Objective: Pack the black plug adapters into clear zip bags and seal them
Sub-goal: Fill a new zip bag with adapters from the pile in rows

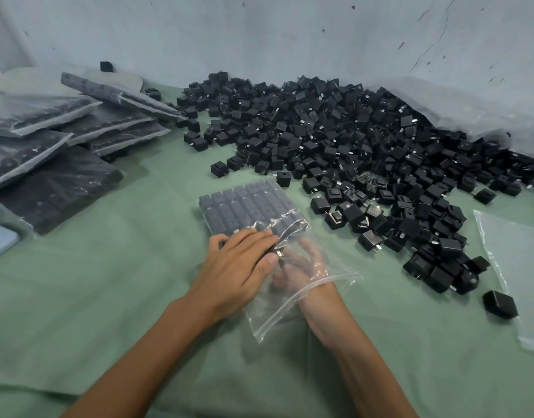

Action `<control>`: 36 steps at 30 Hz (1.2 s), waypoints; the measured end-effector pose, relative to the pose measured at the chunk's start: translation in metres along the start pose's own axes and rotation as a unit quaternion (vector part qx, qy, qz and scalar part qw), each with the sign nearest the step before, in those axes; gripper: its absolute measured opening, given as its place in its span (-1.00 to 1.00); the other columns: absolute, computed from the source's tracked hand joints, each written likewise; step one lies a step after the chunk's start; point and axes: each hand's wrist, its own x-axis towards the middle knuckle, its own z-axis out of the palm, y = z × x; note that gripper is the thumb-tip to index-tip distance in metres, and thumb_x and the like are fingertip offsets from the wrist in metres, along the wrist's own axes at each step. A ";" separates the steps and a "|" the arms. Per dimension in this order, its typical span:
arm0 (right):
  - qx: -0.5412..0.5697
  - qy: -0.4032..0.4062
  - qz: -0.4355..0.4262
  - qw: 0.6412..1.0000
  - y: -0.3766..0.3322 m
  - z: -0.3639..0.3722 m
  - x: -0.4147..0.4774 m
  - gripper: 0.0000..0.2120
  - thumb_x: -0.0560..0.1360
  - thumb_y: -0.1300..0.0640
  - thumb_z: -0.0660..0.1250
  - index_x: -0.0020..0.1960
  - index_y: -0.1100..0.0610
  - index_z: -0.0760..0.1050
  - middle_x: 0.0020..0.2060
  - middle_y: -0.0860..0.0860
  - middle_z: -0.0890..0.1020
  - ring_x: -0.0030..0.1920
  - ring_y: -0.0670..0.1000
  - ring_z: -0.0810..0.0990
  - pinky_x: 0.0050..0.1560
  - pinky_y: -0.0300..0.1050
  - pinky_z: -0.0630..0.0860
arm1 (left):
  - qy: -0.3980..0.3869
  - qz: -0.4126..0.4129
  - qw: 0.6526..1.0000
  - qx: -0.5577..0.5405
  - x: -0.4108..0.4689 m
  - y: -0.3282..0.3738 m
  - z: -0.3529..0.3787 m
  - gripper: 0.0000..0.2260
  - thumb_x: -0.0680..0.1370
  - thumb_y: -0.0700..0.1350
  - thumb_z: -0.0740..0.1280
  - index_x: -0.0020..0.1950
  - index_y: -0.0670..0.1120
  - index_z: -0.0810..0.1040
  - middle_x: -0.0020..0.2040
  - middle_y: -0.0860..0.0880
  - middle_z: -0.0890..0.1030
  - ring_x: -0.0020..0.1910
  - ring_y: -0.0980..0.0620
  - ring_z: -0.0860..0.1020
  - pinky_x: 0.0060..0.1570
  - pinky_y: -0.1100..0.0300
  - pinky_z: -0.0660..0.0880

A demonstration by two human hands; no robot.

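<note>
A clear zip bag (293, 303) lies on the green cloth in the middle, its far half filled with neat rows of black plug adapters (247, 206). My left hand (241, 263) rests flat on top of the bag at the near edge of the rows, fingers straight. One adapter (274, 253) with a metal prong shows between its index finger and thumb. My right hand (302, 263) is inside the bag through its open mouth and is seen blurred through the plastic. Its fingers are spread and reach toward that adapter. A big heap of loose adapters (335, 140) lies behind and to the right.
Several filled bags (63, 137) are stacked at the left. An empty clear bag (513, 267) lies at the right edge, with a lone adapter (500, 304) beside it. A pale plastic sheet (471, 110) covers the heap's back right. A wall stands behind.
</note>
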 end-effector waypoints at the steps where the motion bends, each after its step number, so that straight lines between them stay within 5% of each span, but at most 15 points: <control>1: -0.002 0.000 -0.002 1.000 0.001 0.000 0.000 -0.43 0.57 0.26 0.39 0.35 -0.24 0.26 0.18 -0.14 0.66 0.22 -0.06 0.63 0.18 -0.13 0.57 | 0.006 -0.002 1.000 0.011 0.000 0.001 0.002 -0.52 0.68 0.22 -0.09 0.42 0.13 0.48 0.41 0.23 0.46 0.41 0.22 0.30 0.22 0.09 0.16; 4: -0.008 -0.004 -0.001 1.000 0.000 0.001 0.000 -0.41 0.54 0.20 0.43 0.33 -0.29 0.24 0.19 -0.14 0.65 0.18 -0.09 0.64 0.05 -0.27 0.58 | 0.006 -0.003 1.000 0.026 0.000 0.002 0.005 -0.52 0.69 0.21 -0.09 0.40 0.15 0.50 0.42 0.24 0.46 0.42 0.19 0.31 0.21 0.08 0.15; 9: -0.016 -0.011 0.004 1.000 -0.002 0.000 -0.001 -0.38 0.54 0.19 0.44 0.42 -0.23 0.23 0.15 -0.22 0.65 0.19 -0.03 0.65 0.19 -0.03 0.59 | -0.002 -0.006 1.000 0.030 -0.004 -0.001 0.010 -0.52 0.70 0.17 -0.11 0.47 0.15 0.45 0.47 0.26 0.41 0.47 0.17 0.28 0.26 0.14 0.06; 16: -0.021 -0.022 0.012 0.999 -0.008 0.003 -0.004 -0.34 0.50 0.19 0.46 0.41 -0.24 0.23 0.23 -0.08 0.64 0.23 0.04 0.63 0.28 0.09 0.53 | -0.012 0.007 0.999 0.047 -0.004 0.002 0.007 -0.50 0.70 0.16 -0.12 0.45 0.14 0.48 0.45 0.24 0.44 0.44 0.11 0.35 0.24 0.04 0.18; 19: -0.035 -0.101 -0.011 0.994 -0.015 -0.001 -0.012 -0.42 0.56 0.25 0.38 0.47 -0.11 0.32 0.32 0.02 0.58 0.33 0.10 0.56 0.32 0.11 0.50 | -0.017 -0.001 0.999 0.048 -0.005 0.002 0.006 -0.52 0.69 0.16 -0.10 0.46 0.15 0.48 0.46 0.25 0.43 0.46 0.13 0.33 0.27 0.01 0.21; 22: -0.017 -0.153 0.014 0.988 -0.025 -0.016 -0.030 -0.55 0.56 0.32 0.31 0.32 -0.11 0.55 0.28 -0.04 0.61 0.26 0.03 0.60 0.17 -0.11 0.57 | -0.017 -0.003 0.998 0.052 -0.005 0.003 0.006 -0.51 0.68 0.17 -0.10 0.45 0.15 0.49 0.45 0.24 0.45 0.46 0.12 0.35 0.27 0.03 0.18; 25: -0.046 -0.097 0.062 0.992 -0.030 -0.046 -0.046 -0.76 0.51 0.34 0.35 0.04 0.10 0.71 0.04 0.13 0.70 0.04 0.05 0.68 0.01 -0.17 0.60 | -0.017 0.005 0.998 0.056 -0.005 0.003 0.005 -0.51 0.68 0.17 -0.08 0.45 0.14 0.49 0.45 0.21 0.46 0.45 0.09 0.38 0.26 0.03 0.17; 28: -0.155 -0.025 0.050 0.986 -0.046 -0.083 -0.049 -0.64 0.52 0.48 0.22 -0.23 0.16 0.68 -0.17 0.15 0.71 -0.13 0.05 0.66 -0.17 -0.22 0.58 | -0.018 0.007 0.999 0.051 -0.005 0.003 0.005 -0.51 0.68 0.18 -0.08 0.45 0.13 0.49 0.45 0.21 0.45 0.45 0.08 0.38 0.26 0.02 0.17; 31: -0.283 0.097 -0.016 0.954 -0.064 -0.112 -0.035 -0.63 0.52 0.40 0.20 -0.20 0.03 0.66 -0.30 0.01 0.65 -0.28 -0.04 0.55 -0.25 -0.22 0.51 | -0.021 0.004 0.999 0.047 -0.005 0.003 0.005 -0.50 0.67 0.19 -0.08 0.46 0.13 0.49 0.46 0.22 0.44 0.46 0.09 0.36 0.27 0.02 0.17; 33: -0.377 0.152 -0.069 0.911 -0.069 -0.127 -0.018 -0.69 0.55 0.26 0.25 -0.08 -0.13 0.63 -0.20 -0.13 0.64 -0.26 -0.08 0.55 -0.20 -0.17 0.48 | -0.020 0.002 0.999 0.045 -0.005 0.003 0.005 -0.50 0.67 0.19 -0.08 0.45 0.12 0.49 0.45 0.22 0.45 0.46 0.09 0.37 0.27 0.02 0.18; 36: -0.499 0.121 -0.113 0.851 -0.070 -0.135 0.007 -0.70 0.58 0.16 0.28 0.09 -0.26 0.55 0.11 -0.20 0.51 0.09 -0.09 0.56 0.11 -0.12 0.49 | -0.021 0.001 0.999 0.048 -0.006 0.004 0.005 -0.49 0.67 0.20 -0.09 0.45 0.12 0.50 0.45 0.21 0.45 0.46 0.09 0.38 0.27 0.02 0.17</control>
